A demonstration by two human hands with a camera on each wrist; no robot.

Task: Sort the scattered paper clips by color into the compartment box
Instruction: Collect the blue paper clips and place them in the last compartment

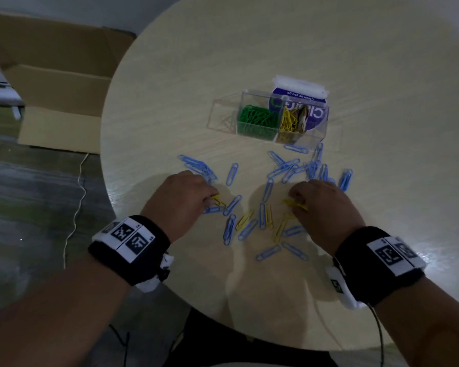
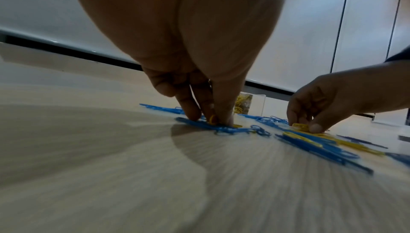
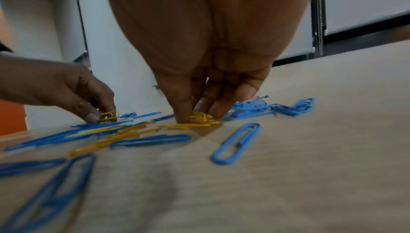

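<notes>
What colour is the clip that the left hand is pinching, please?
Yellow. The left hand pinches a yellow clip, clearest in the right wrist view.

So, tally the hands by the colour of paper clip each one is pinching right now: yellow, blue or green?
Pinching yellow clips: 2, the left hand and the right hand
Pinching blue clips: 0
Pinching green clips: 0
Total: 2 hands

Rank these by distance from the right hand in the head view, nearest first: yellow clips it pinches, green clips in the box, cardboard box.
1. Yellow clips, in the right hand fingertips.
2. Green clips, in the compartment box, ahead.
3. Cardboard box, on the floor, far left.
</notes>
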